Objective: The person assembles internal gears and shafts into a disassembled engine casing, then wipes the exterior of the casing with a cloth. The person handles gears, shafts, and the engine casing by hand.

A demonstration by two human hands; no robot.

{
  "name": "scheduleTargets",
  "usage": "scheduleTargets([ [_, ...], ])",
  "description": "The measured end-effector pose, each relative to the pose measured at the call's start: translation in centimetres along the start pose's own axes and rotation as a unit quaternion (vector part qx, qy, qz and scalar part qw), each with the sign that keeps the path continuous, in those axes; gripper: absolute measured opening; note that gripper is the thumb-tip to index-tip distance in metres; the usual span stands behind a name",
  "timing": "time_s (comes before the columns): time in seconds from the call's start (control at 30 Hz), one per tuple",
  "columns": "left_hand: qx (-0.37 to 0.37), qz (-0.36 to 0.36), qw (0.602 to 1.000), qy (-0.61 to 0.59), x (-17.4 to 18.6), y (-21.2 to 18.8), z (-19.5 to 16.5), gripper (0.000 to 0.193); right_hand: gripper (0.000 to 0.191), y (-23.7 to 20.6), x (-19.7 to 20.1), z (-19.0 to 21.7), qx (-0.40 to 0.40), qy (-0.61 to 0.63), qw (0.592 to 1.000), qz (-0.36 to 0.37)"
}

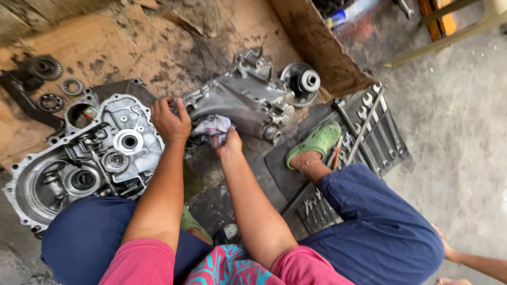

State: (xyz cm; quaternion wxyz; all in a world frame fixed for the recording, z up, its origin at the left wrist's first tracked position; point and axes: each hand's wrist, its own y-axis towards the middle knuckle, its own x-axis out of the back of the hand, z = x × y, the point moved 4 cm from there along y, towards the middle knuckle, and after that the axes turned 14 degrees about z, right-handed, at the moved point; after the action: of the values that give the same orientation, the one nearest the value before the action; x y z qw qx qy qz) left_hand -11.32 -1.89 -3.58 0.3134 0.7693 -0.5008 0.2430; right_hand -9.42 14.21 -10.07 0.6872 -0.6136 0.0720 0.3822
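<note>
Your left hand (170, 120) grips the housing (240, 100); your right hand (228, 142) clenches a rag (211, 126) against its grimy underside. Wiping looks unfinished; cover (84, 158) lies apart on cardboard (127, 47).

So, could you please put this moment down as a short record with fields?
Setting: greasy cardboard sheet on a concrete floor
Left hand: grips the edge of the grey metal housing
Right hand: presses a crumpled rag against the housing's underside
Beside the left arm: open gearbox case half, inner bores showing
Top left: loose bearings and a gear
Right side: row of spanners on a mat, beside a foot in a green clog
</note>
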Motion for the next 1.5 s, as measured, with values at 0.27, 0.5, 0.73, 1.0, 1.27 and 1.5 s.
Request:
scheduleTargets([
  [0.27,0.015,0.009,1.000,-0.011,-0.1,0.2,-0.2,0.029,0.023,-3.9,6.3,2.0,0.060,-0.120,0.987,-0.083],
  [0.5,-0.003,0.005,1.000,-0.009,-0.5,-0.1,0.2,0.029,0.050,-5.6,4.0,3.0,0.362,-0.388,0.834,-0.150],
  [0.73,0.010,0.025,1.000,-0.006,-1.6,-0.6,1.4,0.030,0.069,-2.7,3.0,-4.9,0.315,-0.587,0.728,-0.163],
  [1.0,-0.004,0.021,1.000,-0.020,-2.1,-0.7,1.6,0.030,0.056,-2.6,8.0,4.0,0.115,-0.025,0.991,0.068],
  [1.27,-0.018,0.008,1.000,0.004,-2.5,-1.0,1.8,0.032,0.055,1.5,5.5,3.3,0.071,0.014,0.982,0.173],
  [1.5,-0.024,0.022,0.999,-0.001,-2.7,-0.8,1.5,0.033,0.054,0.7,6.3,6.1,0.011,0.002,0.963,0.271],
])
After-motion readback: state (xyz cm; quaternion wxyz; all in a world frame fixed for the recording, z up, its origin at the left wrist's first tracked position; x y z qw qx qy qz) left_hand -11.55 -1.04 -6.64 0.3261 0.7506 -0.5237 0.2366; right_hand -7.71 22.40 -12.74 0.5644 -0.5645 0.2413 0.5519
